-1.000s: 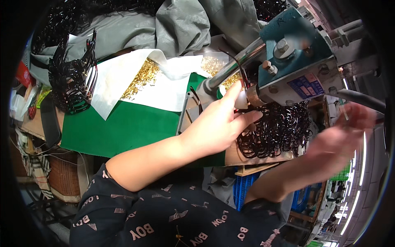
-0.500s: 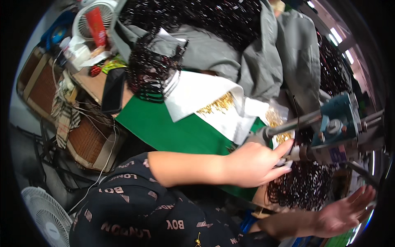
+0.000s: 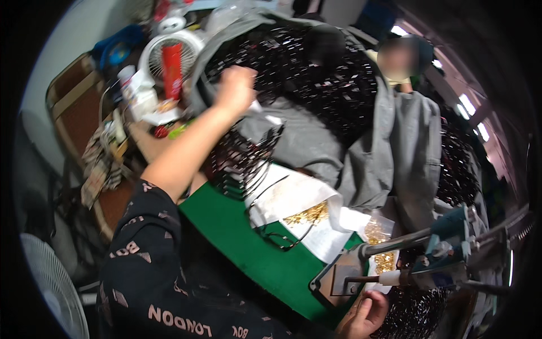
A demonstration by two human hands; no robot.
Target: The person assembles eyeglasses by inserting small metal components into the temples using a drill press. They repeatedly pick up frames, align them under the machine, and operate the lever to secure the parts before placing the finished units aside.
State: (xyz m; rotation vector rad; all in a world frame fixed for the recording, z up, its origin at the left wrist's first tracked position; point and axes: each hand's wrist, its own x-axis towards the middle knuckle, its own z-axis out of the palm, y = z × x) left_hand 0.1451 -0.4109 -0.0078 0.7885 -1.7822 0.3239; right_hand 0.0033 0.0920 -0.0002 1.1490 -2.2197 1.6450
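My left hand (image 3: 236,90) reaches over the far left side of a big heap of shiny black frames (image 3: 282,56) in a grey sheet. It looks bunched, but its fingers are blurred and turned away, so any hold is hidden. A thin black glasses frame (image 3: 279,240) lies across the green tabletop (image 3: 237,243) and white paper (image 3: 288,192). More black frames (image 3: 243,158) are stacked beneath my left forearm. Low at the right, my right hand (image 3: 367,313) is loosely curled, thumb apart from the fingers, with nothing seen in it. Just above it is the bench machine (image 3: 344,277).
Small gold pieces (image 3: 309,213) lie on the paper, more in a clear bag (image 3: 377,231). A white fan (image 3: 195,48), a red cylinder (image 3: 173,70) and clutter crowd the far left. Dark frames (image 3: 418,311) hang below the machine. A person (image 3: 401,62) is beyond the heap.
My left hand has swung from the machine to the far left heap. My right hand has come in from the right, below the machine. A glasses frame now lies on the table; the view has shifted.
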